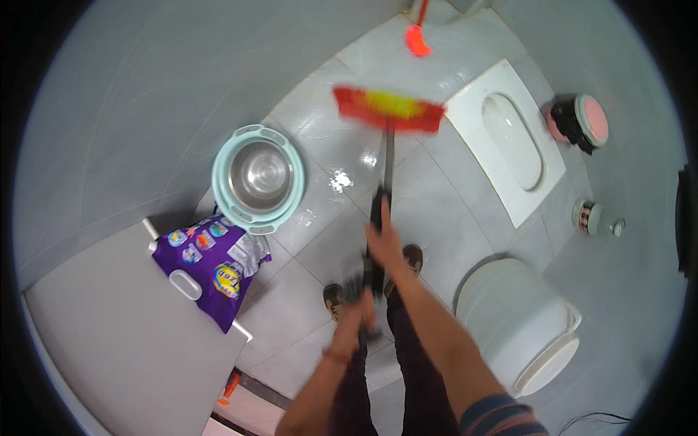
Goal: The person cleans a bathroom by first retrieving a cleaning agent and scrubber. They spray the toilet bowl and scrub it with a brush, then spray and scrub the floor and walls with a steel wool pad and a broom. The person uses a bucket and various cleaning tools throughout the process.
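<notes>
A broom or floor brush [389,109] with a red and yellow head, blurred by motion, is held out over the grey tiled floor. My right hand [385,240] grips the upper black part of its handle. Lower on the handle, my left hand [357,316] is closed around it near my legs, partly blurred. Beside the handle, close to my left hand, is a dark blurred shape [354,283] that I cannot identify. The brush head lies between a white squat toilet [480,163] and the left wall; whether its bristles touch the floor is hard to tell.
Stacked light-green basins with a steel bowl [262,177] stand at the left, beside a purple detergent bag [207,261]. A red brush [417,41] is at the top. Along the right are a pink bin [591,121], a clear container [589,217] and a large white bucket [507,310].
</notes>
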Demonstrator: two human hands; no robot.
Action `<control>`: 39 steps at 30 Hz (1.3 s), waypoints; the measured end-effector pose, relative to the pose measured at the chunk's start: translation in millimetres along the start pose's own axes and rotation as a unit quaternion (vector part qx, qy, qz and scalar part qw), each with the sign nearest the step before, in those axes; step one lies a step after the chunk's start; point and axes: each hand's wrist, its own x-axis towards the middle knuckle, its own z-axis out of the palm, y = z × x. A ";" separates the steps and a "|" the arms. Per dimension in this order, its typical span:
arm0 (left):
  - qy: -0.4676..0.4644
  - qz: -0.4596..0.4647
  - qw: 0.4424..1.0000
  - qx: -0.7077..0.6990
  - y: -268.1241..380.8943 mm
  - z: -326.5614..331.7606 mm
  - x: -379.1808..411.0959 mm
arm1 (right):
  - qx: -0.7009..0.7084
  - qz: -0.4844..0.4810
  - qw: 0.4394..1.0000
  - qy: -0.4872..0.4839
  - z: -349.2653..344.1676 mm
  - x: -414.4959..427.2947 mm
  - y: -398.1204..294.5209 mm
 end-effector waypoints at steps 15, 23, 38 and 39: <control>-0.047 0.014 0.941 0.335 11.2 96.3 34.0 | 0.114 0.151 0.974 0.126 -95.7 -21.3 67.5; -0.019 0.117 0.851 0.512 -88.5 -4.8 -70.9 | 0.259 0.160 0.946 0.110 -28.6 -177.2 101.3; -0.051 0.001 0.707 0.706 -40.9 205.4 39.0 | 0.275 0.259 0.896 0.233 -213.9 -56.1 147.3; -0.068 0.005 0.698 0.713 -41.7 236.8 60.5 | 0.298 0.262 0.886 0.238 -239.3 -45.4 156.5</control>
